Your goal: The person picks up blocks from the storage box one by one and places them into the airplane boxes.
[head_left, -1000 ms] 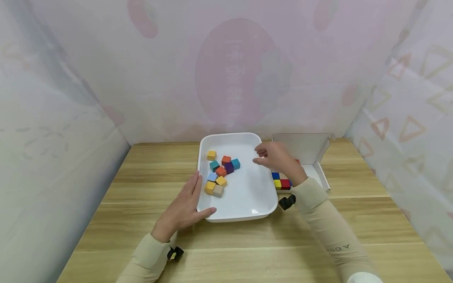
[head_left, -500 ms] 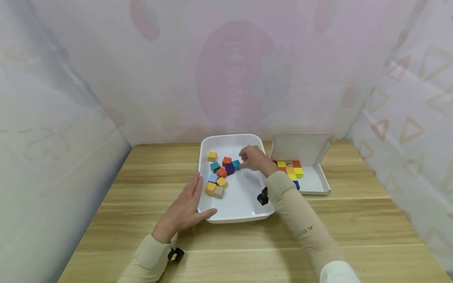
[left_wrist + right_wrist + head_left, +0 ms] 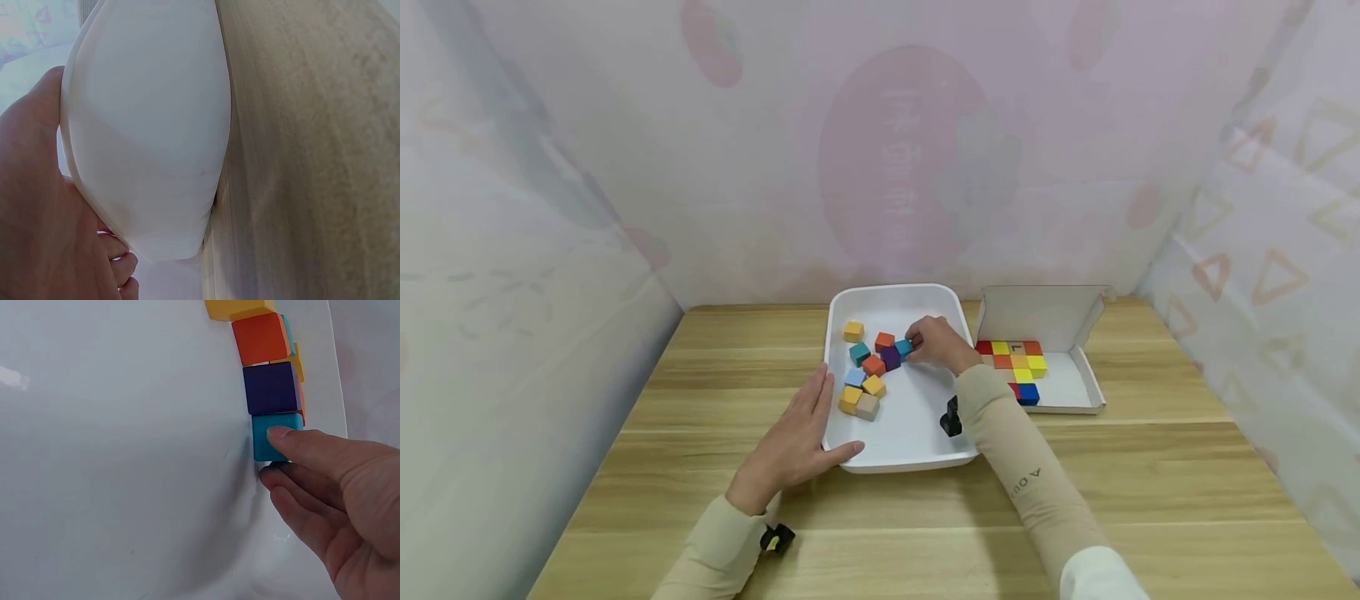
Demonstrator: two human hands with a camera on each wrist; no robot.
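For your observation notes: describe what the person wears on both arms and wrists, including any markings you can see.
Both arms wear long, close-fitting beige sleeves reaching the wrists. The right sleeve carries small dark lettering and a triangle mark on the forearm, with a white cuff or garment edge near the elbow. A small black device sits at each wrist: the left wrist device and the right wrist device. The left hand and right hand are bare.

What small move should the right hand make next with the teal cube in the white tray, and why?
Probably close thumb and fingers on the teal cube and lift it. The right hand already touches it, a finger on top, and it sits against the purple cube. The left hand steadies the white tray.
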